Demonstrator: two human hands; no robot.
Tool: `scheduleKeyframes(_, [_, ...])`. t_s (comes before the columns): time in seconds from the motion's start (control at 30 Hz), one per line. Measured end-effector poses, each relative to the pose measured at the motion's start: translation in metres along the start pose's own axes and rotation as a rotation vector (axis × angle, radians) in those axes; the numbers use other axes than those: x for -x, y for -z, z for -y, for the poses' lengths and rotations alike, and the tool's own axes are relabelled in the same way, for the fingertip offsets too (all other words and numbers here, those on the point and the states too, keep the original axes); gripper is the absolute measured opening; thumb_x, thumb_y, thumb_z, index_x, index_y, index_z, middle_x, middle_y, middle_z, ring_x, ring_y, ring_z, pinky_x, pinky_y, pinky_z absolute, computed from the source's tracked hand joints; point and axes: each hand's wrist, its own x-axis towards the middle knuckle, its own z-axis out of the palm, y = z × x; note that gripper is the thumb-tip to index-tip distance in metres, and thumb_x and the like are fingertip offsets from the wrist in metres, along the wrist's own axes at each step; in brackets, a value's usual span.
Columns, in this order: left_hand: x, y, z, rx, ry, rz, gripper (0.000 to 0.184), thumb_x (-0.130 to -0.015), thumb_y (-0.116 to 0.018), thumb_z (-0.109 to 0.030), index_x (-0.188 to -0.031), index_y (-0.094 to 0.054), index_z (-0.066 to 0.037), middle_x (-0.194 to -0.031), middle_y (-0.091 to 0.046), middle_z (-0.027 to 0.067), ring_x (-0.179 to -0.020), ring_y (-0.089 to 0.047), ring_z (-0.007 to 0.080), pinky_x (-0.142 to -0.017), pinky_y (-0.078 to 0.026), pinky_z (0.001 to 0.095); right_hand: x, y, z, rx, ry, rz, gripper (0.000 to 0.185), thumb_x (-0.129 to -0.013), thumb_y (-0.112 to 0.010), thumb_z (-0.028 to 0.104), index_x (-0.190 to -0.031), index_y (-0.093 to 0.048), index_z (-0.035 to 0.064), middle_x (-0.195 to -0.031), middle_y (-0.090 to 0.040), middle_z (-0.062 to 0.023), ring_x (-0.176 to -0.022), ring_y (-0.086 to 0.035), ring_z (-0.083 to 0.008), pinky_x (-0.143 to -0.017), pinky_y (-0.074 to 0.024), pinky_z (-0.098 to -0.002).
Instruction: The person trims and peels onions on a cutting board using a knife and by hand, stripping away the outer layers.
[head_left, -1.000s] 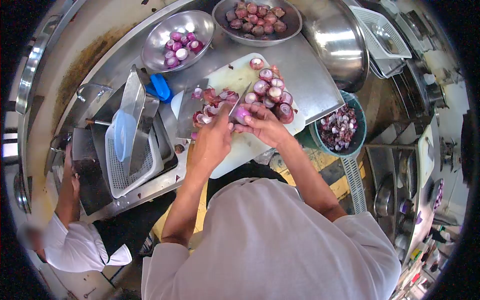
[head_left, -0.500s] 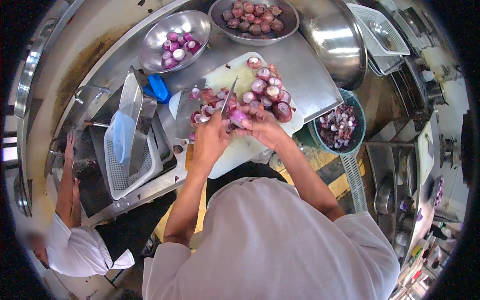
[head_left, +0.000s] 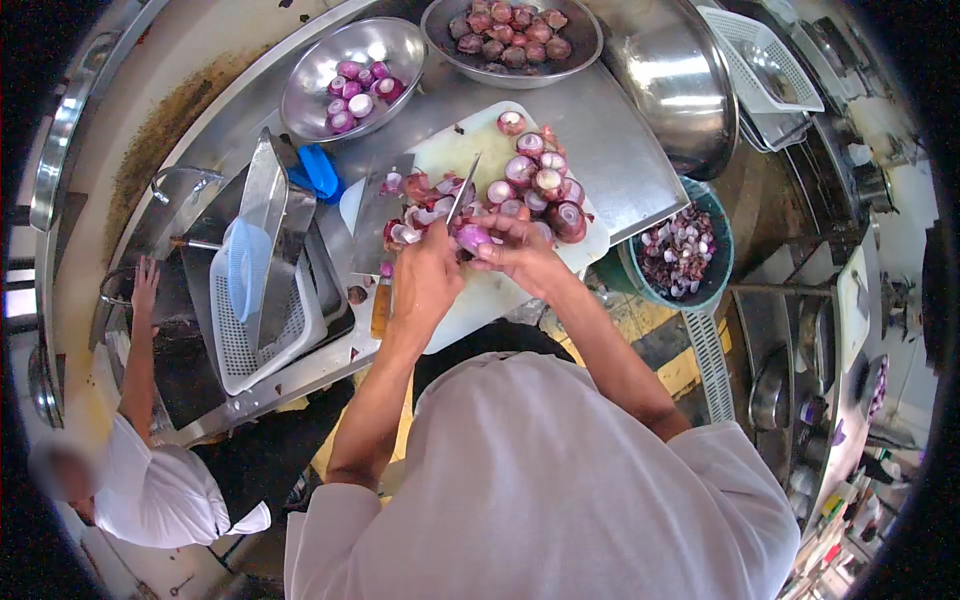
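Note:
My left hand point(head_left: 428, 272) is closed around a small knife point(head_left: 464, 187), its blade pointing up and away over the cutting board. Held in the fingers of my right hand point(head_left: 522, 252) is a purple onion point(head_left: 472, 237), close beside the knife. Both hands are over the near part of the white cutting board point(head_left: 463, 150). Several trimmed red onions point(head_left: 547, 180) are grouped on the board beyond my right hand. Loose onion skins point(head_left: 418, 190) lie beyond my left hand. A wooden handle point(head_left: 381, 308) shows beside my left wrist, next to a broad metal blade partly covered by skins.
A steel bowl point(head_left: 300, 100) holds peeled onions; another bowl point(head_left: 590, 60) holds unpeeled ones. Right of the counter stands a green bin point(head_left: 722, 262) of onion scraps. A white basket point(head_left: 235, 370) sits at the left sink, where another person's hand point(head_left: 146, 285) reaches up.
My hands stay nearly in place with the knife and onion. The other person's arm at left has risen, the hand now higher near the sink rim.

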Motion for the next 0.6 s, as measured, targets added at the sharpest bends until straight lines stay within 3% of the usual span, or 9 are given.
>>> scheduleKeyframes(0.1, [-0.002, 0.001, 0.003, -0.005, -0.083, -0.092, 0.021, -0.087, -0.059, 0.001, -0.108, -0.055, 0.001, -0.067, -0.064, 0.0215, -0.068, -0.069, 0.0373, -0.056, -0.051, 0.0456, 0.001, 0.003, 0.002, -0.017, 0.011, 0.051, 0.049, -0.084, -0.076, 0.007, -0.129, -0.056, 0.0007, -0.123, -0.058, -0.0084, -0.112, -0.061, -0.0216, -0.093, -0.0568, -0.0388])
scheduleKeyframes(0.17, [-0.003, -0.001, 0.014, 0.089, 0.052, 0.027, 0.025, -0.08, -0.06, 0.003, -0.105, -0.056, 0.0, -0.073, -0.064, 0.0243, -0.073, -0.066, 0.0444, -0.062, -0.05, 0.0503, 0.003, 0.004, 0.005, -0.003, 0.076, 0.128, 0.052, -0.083, -0.076, 0.007, -0.131, -0.055, 0.0, -0.124, -0.058, -0.0084, -0.112, -0.061, -0.0218, -0.094, -0.0563, -0.0395])
scheduleKeyframes(0.3, [0.0, 0.026, -0.011, 0.197, 0.037, 0.13, 0.027, -0.082, -0.06, 0.002, -0.109, -0.056, -0.003, -0.076, -0.065, 0.0235, -0.075, -0.065, 0.0453, -0.065, -0.05, 0.0509, 0.008, 0.002, 0.015, 0.018, 0.054, 0.076, 0.053, -0.082, -0.076, 0.005, -0.131, -0.056, -0.0006, -0.126, -0.056, -0.0083, -0.113, -0.06, -0.0217, -0.096, -0.0548, -0.0376])
scheduleKeyframes(0.47, [0.005, 0.025, -0.021, -0.077, -0.211, -0.004, 0.027, -0.085, -0.055, -0.001, -0.113, -0.057, -0.004, -0.078, -0.067, 0.0231, -0.076, -0.065, 0.0462, -0.067, -0.05, 0.0538, -0.002, 0.015, 0.003, 0.199, 0.047, 0.016, 0.056, -0.079, -0.079, 0.007, -0.13, -0.058, -0.0002, -0.126, -0.056, -0.0093, -0.113, -0.059, -0.0208, -0.098, -0.051, -0.0321])
scheduleKeyframes(0.6, [0.0, 0.013, -0.005, -0.145, -0.026, 0.118, 0.029, -0.085, -0.054, -0.001, -0.113, -0.058, -0.003, -0.078, -0.067, 0.0239, -0.075, -0.065, 0.0458, -0.066, -0.051, 0.0547, 0.001, 0.013, 0.006, 0.387, 0.099, 0.01, 0.057, -0.078, -0.081, 0.011, -0.13, -0.06, 0.0008, -0.125, -0.057, -0.0096, -0.114, -0.059, -0.0212, -0.098, -0.0498, -0.0321])
